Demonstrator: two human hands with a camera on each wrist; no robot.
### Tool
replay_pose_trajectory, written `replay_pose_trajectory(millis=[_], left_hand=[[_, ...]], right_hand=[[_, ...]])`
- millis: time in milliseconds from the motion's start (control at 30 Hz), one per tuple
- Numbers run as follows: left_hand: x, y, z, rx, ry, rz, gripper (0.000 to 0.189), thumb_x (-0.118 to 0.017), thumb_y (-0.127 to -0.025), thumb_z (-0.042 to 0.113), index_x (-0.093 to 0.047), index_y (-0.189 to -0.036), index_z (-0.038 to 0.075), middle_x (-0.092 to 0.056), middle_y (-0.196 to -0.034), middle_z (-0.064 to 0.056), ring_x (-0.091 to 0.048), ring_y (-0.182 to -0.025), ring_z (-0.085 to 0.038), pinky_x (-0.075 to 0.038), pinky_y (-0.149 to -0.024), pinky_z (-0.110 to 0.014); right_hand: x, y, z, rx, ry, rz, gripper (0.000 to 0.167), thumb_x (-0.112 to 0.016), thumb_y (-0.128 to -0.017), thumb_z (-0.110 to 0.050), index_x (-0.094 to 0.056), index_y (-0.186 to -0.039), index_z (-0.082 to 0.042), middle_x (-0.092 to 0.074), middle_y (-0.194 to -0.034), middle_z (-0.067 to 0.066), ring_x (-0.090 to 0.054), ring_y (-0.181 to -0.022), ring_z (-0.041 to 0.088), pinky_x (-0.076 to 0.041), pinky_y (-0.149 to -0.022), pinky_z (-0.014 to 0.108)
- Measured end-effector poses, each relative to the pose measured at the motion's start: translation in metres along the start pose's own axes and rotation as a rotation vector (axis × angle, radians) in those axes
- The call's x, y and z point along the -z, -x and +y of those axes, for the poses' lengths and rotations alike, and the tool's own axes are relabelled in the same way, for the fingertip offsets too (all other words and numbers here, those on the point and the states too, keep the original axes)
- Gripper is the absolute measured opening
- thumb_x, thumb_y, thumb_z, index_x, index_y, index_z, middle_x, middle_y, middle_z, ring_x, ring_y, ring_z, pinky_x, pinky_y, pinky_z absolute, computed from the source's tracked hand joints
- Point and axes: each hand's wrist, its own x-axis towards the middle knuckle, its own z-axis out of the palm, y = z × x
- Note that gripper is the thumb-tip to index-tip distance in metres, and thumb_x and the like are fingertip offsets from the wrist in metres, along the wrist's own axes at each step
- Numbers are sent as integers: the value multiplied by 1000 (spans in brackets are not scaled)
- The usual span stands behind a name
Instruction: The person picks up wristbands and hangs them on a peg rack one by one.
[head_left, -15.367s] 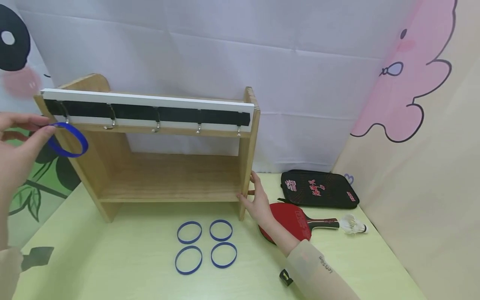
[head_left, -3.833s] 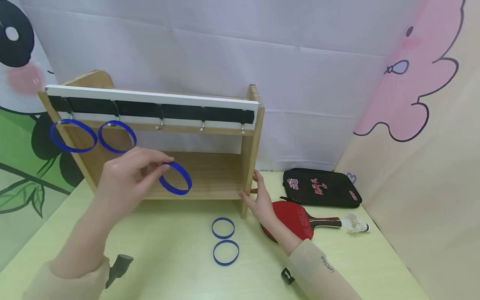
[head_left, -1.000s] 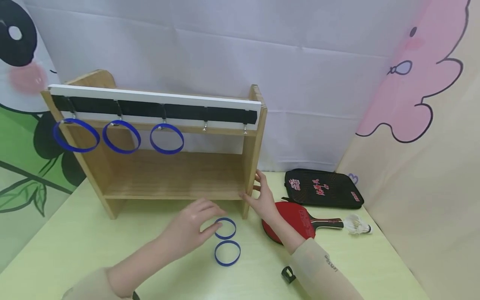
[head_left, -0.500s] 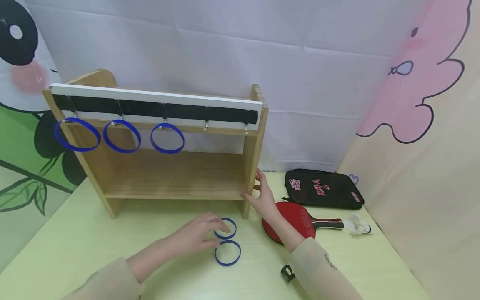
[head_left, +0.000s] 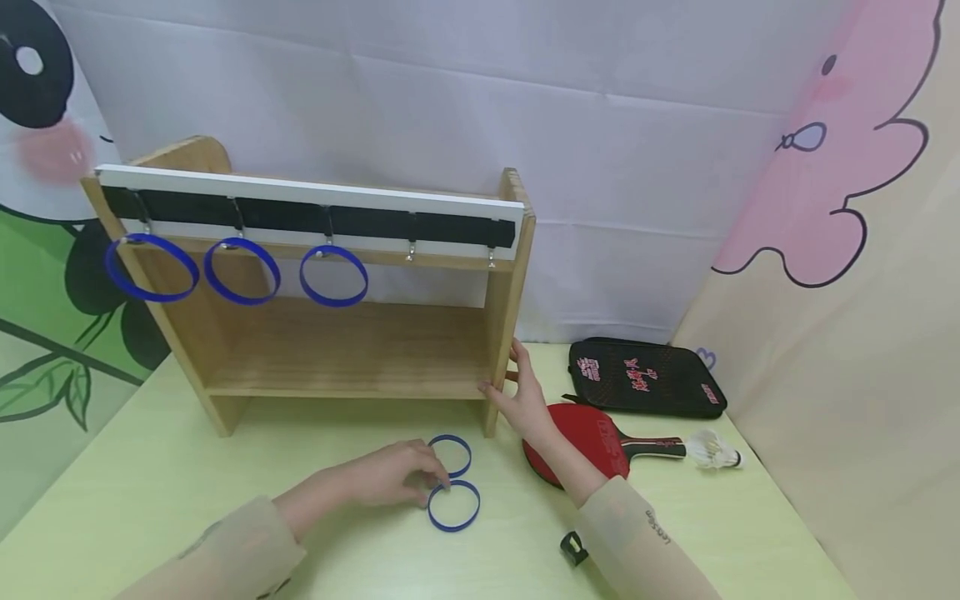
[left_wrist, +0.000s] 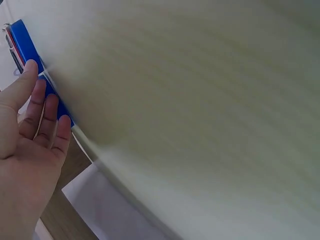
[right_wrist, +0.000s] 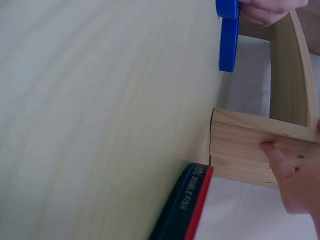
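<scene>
On the table lie two blue rings, a front one (head_left: 477,504) and a rear one (head_left: 469,458). My left hand (head_left: 401,475) is low at their left side, thumb and fingertips apart and right at the front ring's rim. In the left wrist view its thumb and fingers overlap the blue bands (left_wrist: 26,47). Three more blue rings hang from the left hooks of the wooden shelf (head_left: 352,390); one is the middle ring (head_left: 366,283). My right hand (head_left: 527,408) rests against the shelf's right side panel (right_wrist: 235,145), its thumb pressing the outer face.
Two hooks on the right of the rail, including the end hook (head_left: 491,257), hold no ring. To the right lie a red table tennis bat (head_left: 581,433), a black case (head_left: 648,379), a shuttlecock (head_left: 708,450) and a small black object (head_left: 573,548).
A third ring has come to hang on the middle hook. My left hand has come down from the shelf and shifted toward the front ring. My right hand stays at the panel.
</scene>
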Motion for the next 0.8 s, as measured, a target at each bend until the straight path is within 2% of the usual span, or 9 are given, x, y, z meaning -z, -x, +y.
replay_pose_trajectory(millis=[167,367,500,667,800], left_hand=[[-2,-4,-2,10,28,-21,28,-74,-79,16,-70,-105,25,-60,-93,19,-51,-94,0,-46,-90,-27],[-4,-4,-4,4,-15,-31,20,-73,-79,18,-72,-97,26,-58,-89,22,-48,-92,1,-45,-88,-25],[-3,-4,-4,8,-23,-26,19,-74,-78,18,-71,-96,26,-58,-89,22,-48,-92,1,-46,-88,-25],[-2,-4,-2,7,-9,-12,21,-76,-76,17,-69,-94,27,-57,-89,23,-49,-92,1,-46,-89,-26],[0,-4,1,-13,-4,11,19,-76,-76,18,-68,-92,27,-56,-87,24,-49,-90,1,-46,-86,-25]], right_hand=[[2,3,-9,-2,-18,-4,80,-68,-87,-12,-17,-148,-20,-32,-146,13,-52,-114,35,-56,-80,45],[7,10,-32,-15,-49,-28,79,-67,-86,-6,-18,-148,-11,-30,-145,21,-50,-114,41,-55,-81,48],[4,7,-21,-1,-31,-16,79,-67,-87,-8,-18,-148,-15,-31,-145,17,-52,-113,38,-55,-80,46],[-1,2,-2,-15,-15,-1,81,-69,-87,-14,-17,-148,-26,-32,-146,8,-53,-113,30,-56,-80,41],[-1,1,-1,-6,-16,-5,81,-68,-87,-14,-16,-149,-25,-31,-146,9,-53,-113,31,-56,-80,43]])
